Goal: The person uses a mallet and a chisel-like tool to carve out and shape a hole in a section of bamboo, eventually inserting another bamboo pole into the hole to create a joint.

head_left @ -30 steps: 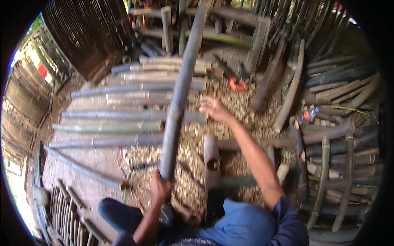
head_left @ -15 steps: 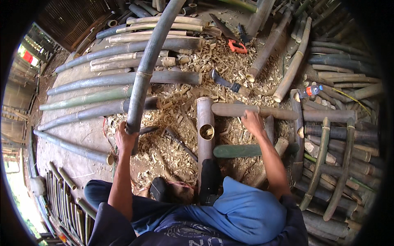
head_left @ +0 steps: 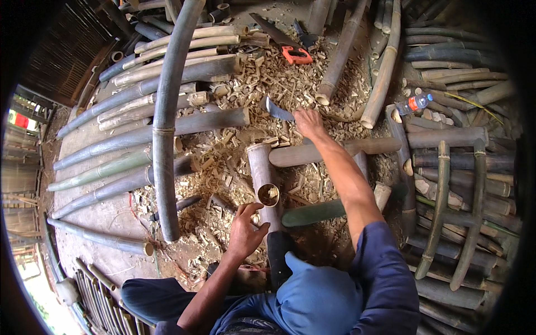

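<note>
Up ahead, my right hand [head_left: 309, 123] is closed around the handle of a machete [head_left: 279, 111], whose short curved blade points left over the wood chips. My left hand [head_left: 244, 233] is open, thumb and fingers apart, beside a thick bamboo post [head_left: 261, 167] with a round hole cut in it. Its fingertips are close to the hole; whether they touch the post I cannot tell. A bamboo rail [head_left: 340, 149] joins the post's far end and passes under my right forearm. Nearer me, a green bamboo piece [head_left: 314, 213] meets the post as well.
A long dark bamboo pole [head_left: 164, 128] lies across several others at left. An orange-handled saw [head_left: 296, 54] rests on wood chips at the back. To the right are a plastic bottle [head_left: 414, 104], a bamboo frame and stacked poles. A dark tool [head_left: 177, 206] lies near the long pole.
My left hand has let go of the long dark pole and moved right to the holed post. My right hand has left the rail and taken hold of the machete handle.
</note>
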{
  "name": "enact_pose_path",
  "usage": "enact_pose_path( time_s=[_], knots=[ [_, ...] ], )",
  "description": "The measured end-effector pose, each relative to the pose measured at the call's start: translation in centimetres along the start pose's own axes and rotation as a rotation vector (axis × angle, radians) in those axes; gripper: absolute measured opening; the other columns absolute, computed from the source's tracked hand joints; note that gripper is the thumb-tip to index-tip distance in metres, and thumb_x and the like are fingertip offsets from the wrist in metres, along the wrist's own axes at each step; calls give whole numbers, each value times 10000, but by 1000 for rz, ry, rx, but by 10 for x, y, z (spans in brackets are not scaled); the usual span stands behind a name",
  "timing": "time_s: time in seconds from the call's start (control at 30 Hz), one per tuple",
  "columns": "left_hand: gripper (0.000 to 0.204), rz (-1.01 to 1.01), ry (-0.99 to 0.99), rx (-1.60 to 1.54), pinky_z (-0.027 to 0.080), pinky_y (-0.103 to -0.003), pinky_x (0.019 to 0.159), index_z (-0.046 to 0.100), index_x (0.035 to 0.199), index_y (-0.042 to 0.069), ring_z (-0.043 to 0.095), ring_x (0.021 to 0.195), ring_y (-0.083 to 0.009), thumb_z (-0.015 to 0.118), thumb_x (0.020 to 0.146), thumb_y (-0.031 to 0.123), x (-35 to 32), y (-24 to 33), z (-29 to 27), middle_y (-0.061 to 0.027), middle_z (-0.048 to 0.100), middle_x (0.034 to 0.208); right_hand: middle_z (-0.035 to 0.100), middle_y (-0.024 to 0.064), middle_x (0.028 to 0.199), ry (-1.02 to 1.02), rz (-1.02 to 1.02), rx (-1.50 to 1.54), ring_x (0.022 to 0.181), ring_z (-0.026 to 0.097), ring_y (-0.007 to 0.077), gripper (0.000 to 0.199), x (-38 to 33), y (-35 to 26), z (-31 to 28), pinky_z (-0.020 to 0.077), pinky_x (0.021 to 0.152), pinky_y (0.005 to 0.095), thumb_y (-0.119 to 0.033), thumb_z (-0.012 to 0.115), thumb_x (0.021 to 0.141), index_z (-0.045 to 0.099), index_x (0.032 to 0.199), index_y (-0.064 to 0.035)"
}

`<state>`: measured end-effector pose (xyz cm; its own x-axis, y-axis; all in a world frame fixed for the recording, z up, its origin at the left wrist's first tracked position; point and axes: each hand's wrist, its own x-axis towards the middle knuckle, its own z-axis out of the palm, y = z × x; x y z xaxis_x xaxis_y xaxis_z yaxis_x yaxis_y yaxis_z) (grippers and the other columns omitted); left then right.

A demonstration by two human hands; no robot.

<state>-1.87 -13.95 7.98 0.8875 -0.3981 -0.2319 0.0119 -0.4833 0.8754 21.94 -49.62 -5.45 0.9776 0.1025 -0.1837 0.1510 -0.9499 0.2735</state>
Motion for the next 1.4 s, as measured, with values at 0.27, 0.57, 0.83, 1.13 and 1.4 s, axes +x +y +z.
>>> enact_pose_path(
  time_s=[0.27,0.57,0.83,1.13,1.4],
  knots=[
    [995,131,63,-192,540,-454,993,324,1550,-18,670,1169,-367,902,791,264,20,12,22,-249,669,1244,599,173,1206,-222,2,1333,1203,618,303,865,-171,-69,-140,463,1114,487,-231,837,788,358,1468,6],
    [536,-238,-178,433,525,-521,792,533,1155,18,666,923,-426,782,756,276,-76,-6,-36,-208,638,998,687,73,1162,-842,523,2468,1072,670,174,351,-286,-189,-130,573,816,375,-349,623,1029,583,1265,-92],
    [406,-142,-502,819,563,-484,658,540,1098,-45,714,739,-400,719,788,148,-25,36,-83,-187,670,853,729,92,1044,-989,742,2802,827,721,194,324,-271,-235,-86,653,677,410,-325,532,1090,672,1165,-43],
    [395,-314,-754,592,575,-536,829,525,1051,-129,731,873,-468,682,811,142,18,54,-83,-300,702,880,748,125,951,-957,783,2745,744,744,224,322,-263,-219,-83,651,580,378,-271,553,1061,688,1125,14],
    [546,-562,-614,325,536,-548,930,472,1125,-149,695,971,-518,691,855,271,-13,42,-32,-375,679,949,730,115,864,-1062,745,2313,527,655,225,328,-247,-185,-81,562,449,353,-304,625,985,676,1072,8]
  ],
)
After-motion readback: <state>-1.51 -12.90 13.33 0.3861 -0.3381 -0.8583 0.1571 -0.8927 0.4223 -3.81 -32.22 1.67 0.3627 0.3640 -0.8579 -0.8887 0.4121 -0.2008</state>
